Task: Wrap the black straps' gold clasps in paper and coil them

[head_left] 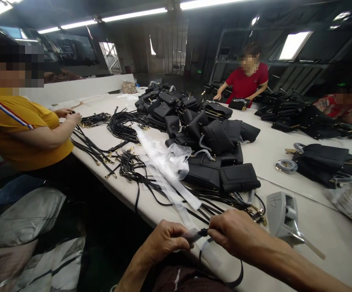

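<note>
The black strap (204,232) is between your two hands, above the near edge of the table (316,247), and only a short piece of it can be seen there. This piece lies almost across your view, rising a little toward the right. On its left end sits the translucent film (191,234), which your left hand (163,242) pinches between thumb and fingers; whether the film goes fully around the strap, I cannot tell. Your right hand (233,231) has its fingers closed on the other end of the piece, so the strap lies to the right of your left grip and to the left of your right one, and neither hand is clearly nearer. Beyond your hands, long white strips (166,174) lie over more straps, beside the pile of black bags (204,172). The grey tape dispenser (281,213) stands just past your right wrist.
</note>
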Tool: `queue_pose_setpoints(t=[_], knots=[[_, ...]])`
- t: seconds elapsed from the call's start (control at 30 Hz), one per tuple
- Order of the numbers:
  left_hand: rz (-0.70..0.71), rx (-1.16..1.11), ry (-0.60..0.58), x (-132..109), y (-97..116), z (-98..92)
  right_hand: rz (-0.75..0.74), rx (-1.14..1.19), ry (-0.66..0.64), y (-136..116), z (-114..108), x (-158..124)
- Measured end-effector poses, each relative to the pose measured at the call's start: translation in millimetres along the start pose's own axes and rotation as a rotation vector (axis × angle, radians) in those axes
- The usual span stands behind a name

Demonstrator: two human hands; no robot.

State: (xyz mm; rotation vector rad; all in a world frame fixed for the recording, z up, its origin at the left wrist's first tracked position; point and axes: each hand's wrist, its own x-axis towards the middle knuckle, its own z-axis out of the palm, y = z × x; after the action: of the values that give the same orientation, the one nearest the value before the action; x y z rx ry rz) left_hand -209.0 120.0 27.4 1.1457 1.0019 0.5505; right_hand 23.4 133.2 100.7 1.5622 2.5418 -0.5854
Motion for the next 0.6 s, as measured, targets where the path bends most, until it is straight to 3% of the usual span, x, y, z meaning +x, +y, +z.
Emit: queue_pose_setpoints(t=[0.1, 0.2, 0.27, 0.33, 0.43, 0.5, 0.6], knots=[[-0.021, -0.087, -0.020, 6, -9, 6.8, -0.044, -0.041, 0.018, -13, 14, 0], [-0.017, -0.098, 0.008, 9, -23, 8.0, -0.094, 0.082, -0.004, -12, 13, -2], [0.058, 0.014, 0.088, 9, -31, 4.4, -0.055, 0.253, -0.109, -2, 5, -4], [0.198, 0.193, 0.181, 7, -37, -1.2, 0.043, 0.481, -0.299, 11, -2, -5], [0.356, 0.375, 0.228, 2, -43, -8.2, 0.123, 0.799, -0.480, 26, -4, -7], [0.357, 0.375, 0.202, -1, -44, -10.1, 0.102, 0.865, -0.444, 30, -1, -10], [0.224, 0.248, 0.123, -5, -38, -8.8, 0.005, 0.705, -0.316, 26, 4, -14]])
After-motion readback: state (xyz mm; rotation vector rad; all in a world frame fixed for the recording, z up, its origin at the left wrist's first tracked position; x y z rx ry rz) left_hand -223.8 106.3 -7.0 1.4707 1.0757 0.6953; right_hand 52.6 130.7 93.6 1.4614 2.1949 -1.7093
